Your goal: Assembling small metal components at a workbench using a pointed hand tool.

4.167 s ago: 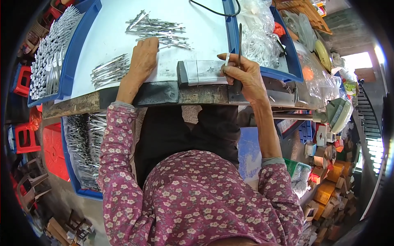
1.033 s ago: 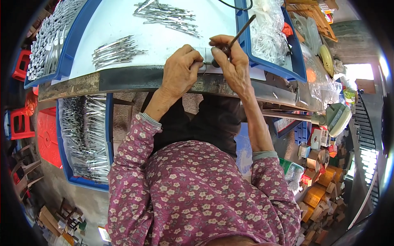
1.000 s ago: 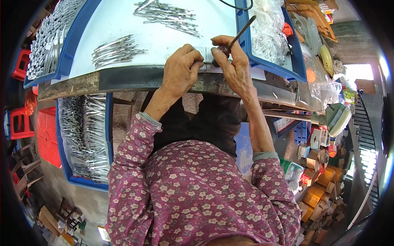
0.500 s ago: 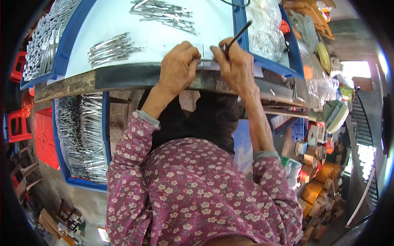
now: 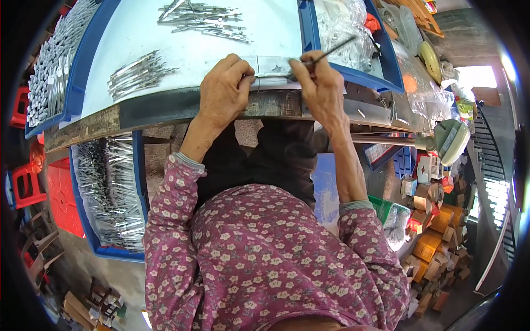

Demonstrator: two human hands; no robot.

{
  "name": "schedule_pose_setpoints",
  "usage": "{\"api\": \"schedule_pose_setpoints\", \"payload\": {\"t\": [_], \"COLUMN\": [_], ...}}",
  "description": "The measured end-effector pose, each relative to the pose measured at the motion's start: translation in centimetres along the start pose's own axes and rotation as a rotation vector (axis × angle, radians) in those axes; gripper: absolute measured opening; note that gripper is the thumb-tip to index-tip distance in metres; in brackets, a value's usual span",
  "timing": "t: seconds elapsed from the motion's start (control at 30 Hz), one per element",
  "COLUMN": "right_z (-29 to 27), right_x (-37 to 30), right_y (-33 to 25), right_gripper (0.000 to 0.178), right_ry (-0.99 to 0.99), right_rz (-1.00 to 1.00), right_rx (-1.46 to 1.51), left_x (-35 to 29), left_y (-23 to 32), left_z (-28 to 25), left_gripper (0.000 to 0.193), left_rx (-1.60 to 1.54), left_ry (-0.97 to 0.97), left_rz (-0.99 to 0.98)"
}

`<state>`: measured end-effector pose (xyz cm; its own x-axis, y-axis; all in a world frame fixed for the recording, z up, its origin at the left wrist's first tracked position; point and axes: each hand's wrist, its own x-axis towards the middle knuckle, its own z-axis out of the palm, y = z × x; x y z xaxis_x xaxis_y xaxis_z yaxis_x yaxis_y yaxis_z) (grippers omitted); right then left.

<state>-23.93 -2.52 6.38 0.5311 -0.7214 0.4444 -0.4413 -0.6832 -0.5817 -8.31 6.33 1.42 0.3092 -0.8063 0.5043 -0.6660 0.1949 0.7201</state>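
Note:
My left hand is at the front edge of the white work surface, thumb and fingers pinched together. Whatever is between those fingertips is too small to make out. To its right, my right hand is closed round a dark, slim rod-like tool, which slants up and to the right. Its other end is hidden by the fingers. Between the hands lies a flat pale strip. Beyond my left hand are two loose piles of thin silvery metal pieces, a nearer pile and a farther pile.
At left, a blue tray holds many stacked metal pieces. Another blue tray, also filled with metal pieces, sits below the table. Clear plastic bags fill a blue tray at right. Red stools stand left; cardboard boxes clutter the right.
My hands have moved farther apart along the table edge. The dark tool has tipped lower toward the right. The whole view has shifted slightly.

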Motion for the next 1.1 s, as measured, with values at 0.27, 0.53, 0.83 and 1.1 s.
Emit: {"api": "schedule_pose_setpoints", "payload": {"t": [0.27, 0.53, 0.83, 1.1], "right_z": [-5.1, -8.1, -5.9, -4.2], "right_x": [-0.4, 2.8, 6.6, 7.0], "right_y": [2.1, 5.3, 10.0, 11.7], "right_gripper": [0.021, 0.012, 0.023, 0.021], "right_ry": [0.16, 0.168, -0.207, -0.285], "right_rz": [0.246, -0.015, 0.037, -0.089], "right_rx": [0.251, -0.207, -0.525, -0.56], "left_x": [1.2, 1.7, 1.3, -0.1], "left_y": [1.2, 1.6, 2.0, 0.4], "left_z": [-0.2, 1.3, -0.7, -5.7], "left_gripper": [0.009, 0.012, 0.01, 0.008], "left_rx": [0.022, 0.203, 0.03, 0.052], "left_ry": [-0.073, -0.108, -0.019, 0.11], "left_rz": [0.064, 0.216, 0.109, -0.078]}}
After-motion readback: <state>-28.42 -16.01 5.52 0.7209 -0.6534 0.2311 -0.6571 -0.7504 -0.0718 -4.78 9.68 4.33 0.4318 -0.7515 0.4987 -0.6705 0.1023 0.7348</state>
